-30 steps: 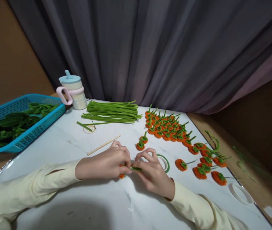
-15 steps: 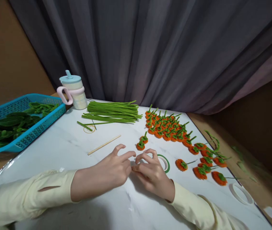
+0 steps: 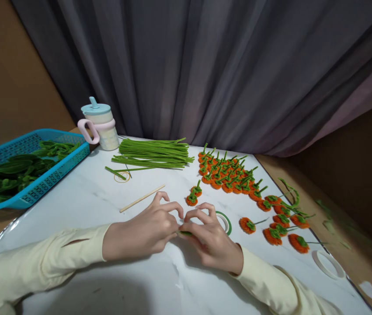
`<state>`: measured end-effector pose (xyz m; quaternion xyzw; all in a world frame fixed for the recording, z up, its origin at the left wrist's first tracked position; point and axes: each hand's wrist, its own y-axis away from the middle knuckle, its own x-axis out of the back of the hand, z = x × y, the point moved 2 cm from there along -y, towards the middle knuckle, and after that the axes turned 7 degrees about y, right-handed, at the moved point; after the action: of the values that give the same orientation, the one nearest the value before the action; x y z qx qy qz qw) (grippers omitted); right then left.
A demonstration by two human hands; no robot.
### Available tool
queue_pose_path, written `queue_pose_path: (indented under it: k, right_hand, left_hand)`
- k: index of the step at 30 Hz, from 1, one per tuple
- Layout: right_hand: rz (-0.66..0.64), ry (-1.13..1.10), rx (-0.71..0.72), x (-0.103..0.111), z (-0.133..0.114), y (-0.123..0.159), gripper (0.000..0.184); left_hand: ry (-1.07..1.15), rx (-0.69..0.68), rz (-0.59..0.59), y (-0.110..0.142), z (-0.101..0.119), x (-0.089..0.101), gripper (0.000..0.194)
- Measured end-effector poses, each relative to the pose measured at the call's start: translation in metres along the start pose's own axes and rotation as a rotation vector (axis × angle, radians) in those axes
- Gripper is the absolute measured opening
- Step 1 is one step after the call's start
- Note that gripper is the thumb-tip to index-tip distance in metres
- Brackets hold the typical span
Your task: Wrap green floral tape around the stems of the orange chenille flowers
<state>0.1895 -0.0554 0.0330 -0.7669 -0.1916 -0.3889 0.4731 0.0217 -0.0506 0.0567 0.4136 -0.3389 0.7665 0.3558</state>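
Observation:
My left hand (image 3: 146, 232) and my right hand (image 3: 210, 238) meet low over the white table (image 3: 84, 197), fingertips pinched together. Between them shows a short green stem piece (image 3: 186, 233); whatever else they hold is hidden. A roll of green tape (image 3: 224, 221) lies just behind my right hand. Two orange pipe-cleaner flowers (image 3: 194, 195) with green stems sit just beyond my fingers.
A heap of orange flowers (image 3: 230, 175) and more to the right (image 3: 279, 218). A bundle of green pipe cleaners (image 3: 154, 154), a wooden stick (image 3: 142, 198), a rubber band (image 3: 122, 176), a lidded cup (image 3: 99, 123), a blue basket of green leaves (image 3: 25, 168), and a white tape roll (image 3: 329, 264).
An orange bit seen under my left fingers a second ago is now hidden. My left index finger lifted, then curled back down; both hands stay in place, pinching the green stem.

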Motion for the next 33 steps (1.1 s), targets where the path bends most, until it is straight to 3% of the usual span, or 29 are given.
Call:
queue_pose_path:
  k: [4, 10, 13, 16, 19, 23, 25, 29, 33]
  right_hand:
    - [-0.004, 0.073, 0.101, -0.004, -0.002, 0.004, 0.025]
    - [0.091, 0.218, 0.32, -0.012, -0.004, 0.01, 0.021]
    - [0.074, 0.23, 0.367, -0.016, -0.004, 0.012, 0.022]
    - [0.038, 0.087, 0.212, -0.018, -0.001, 0.011, 0.022]
    - [-0.004, -0.105, -0.034, -0.018, 0.005, 0.008, 0.018]
    - [-0.112, -0.395, -0.34, -0.019, 0.015, 0.004, 0.026]
    - [-0.152, -0.527, -0.453, -0.02, 0.02, 0.004, 0.029]
    - [-0.169, -0.867, -0.604, -0.025, 0.026, 0.007, 0.03]
    - [-0.148, -1.11, -0.658, -0.028, 0.027, 0.011, 0.029]
  left_hand:
    - [0.252, 0.141, -0.143, -0.006, -0.009, 0.003, 0.029]
    - [0.607, 0.265, -0.351, -0.013, -0.031, -0.003, 0.029]
    - [0.609, 0.283, -0.434, -0.011, -0.034, -0.006, 0.026]
    - [0.367, 0.269, -0.4, -0.007, -0.03, -0.004, 0.017]
    - [0.183, 0.228, -0.257, -0.002, -0.021, 0.0, 0.018]
    - [0.086, 0.142, -0.117, -0.001, -0.013, 0.001, 0.005]
    - [0.078, 0.119, -0.078, -0.002, -0.012, 0.0, 0.017]
    - [0.085, 0.114, -0.032, -0.005, -0.012, 0.0, 0.025]
    - [0.091, 0.153, -0.033, -0.004, -0.013, 0.0, 0.021]
